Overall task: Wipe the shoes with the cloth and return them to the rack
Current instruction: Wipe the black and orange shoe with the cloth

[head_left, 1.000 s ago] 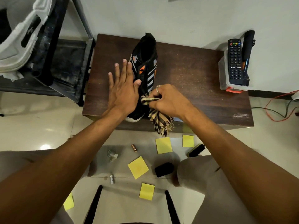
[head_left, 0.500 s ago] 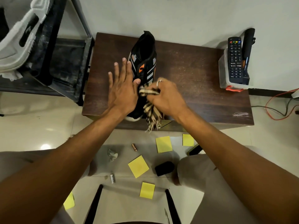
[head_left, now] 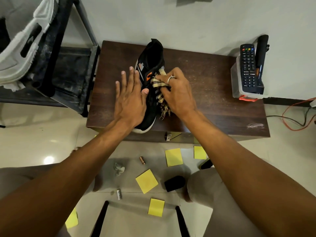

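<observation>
One box (head_left: 235, 79) holds a remote (head_left: 248, 67); cloth (head_left: 159, 82) touches shoe (head_left: 152, 55).

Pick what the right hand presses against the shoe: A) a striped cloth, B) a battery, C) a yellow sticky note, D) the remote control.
A: the right hand grips the striped cloth, bunched against the side of the black shoe.

The black sports shoe (head_left: 153, 55) stands on the dark wooden counter (head_left: 213, 103); the dark metal rack (head_left: 71, 74) lies left, the clear plastic box (head_left: 235, 79) at the counter's right end.
</observation>
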Demonstrator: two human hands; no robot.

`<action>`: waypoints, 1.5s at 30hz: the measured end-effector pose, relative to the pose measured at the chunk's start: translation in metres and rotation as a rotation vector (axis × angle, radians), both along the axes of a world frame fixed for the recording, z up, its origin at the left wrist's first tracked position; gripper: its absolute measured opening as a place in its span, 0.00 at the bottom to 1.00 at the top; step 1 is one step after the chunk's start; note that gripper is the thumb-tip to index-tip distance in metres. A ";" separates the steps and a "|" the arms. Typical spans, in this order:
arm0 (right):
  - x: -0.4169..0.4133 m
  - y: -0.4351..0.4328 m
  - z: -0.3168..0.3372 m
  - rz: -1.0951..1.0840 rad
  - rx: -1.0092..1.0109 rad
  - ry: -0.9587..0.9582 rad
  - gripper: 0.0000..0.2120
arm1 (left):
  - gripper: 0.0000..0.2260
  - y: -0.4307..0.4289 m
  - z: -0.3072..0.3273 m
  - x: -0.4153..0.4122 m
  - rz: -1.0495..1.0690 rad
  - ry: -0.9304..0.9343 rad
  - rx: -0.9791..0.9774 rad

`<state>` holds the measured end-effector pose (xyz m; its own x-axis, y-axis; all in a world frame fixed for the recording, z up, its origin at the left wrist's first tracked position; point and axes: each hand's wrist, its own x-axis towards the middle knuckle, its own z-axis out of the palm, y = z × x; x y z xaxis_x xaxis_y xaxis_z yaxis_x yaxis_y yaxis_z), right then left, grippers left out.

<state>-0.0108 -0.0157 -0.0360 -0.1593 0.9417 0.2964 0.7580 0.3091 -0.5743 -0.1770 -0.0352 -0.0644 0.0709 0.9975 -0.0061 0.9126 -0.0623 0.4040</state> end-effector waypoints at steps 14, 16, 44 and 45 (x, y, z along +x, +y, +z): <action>-0.008 0.012 0.029 -0.021 -0.409 -0.003 0.02 | 0.27 0.004 -0.001 0.002 0.041 0.020 -0.019; -0.005 0.000 0.030 0.006 -0.504 0.022 0.02 | 0.27 0.005 -0.001 0.002 0.045 0.023 -0.023; 0.012 -0.013 0.015 0.055 -0.440 0.045 0.16 | 0.27 0.001 0.000 0.002 -0.014 0.052 0.003; 0.015 -0.019 0.016 0.079 -0.474 0.068 0.15 | 0.27 0.001 0.000 0.002 -0.014 0.046 0.004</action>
<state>0.0046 -0.0347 -0.0199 -0.2308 0.9614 -0.1498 0.6989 0.0567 -0.7129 -0.1746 -0.0340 -0.0648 0.0843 0.9964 -0.0057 0.9294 -0.0766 0.3609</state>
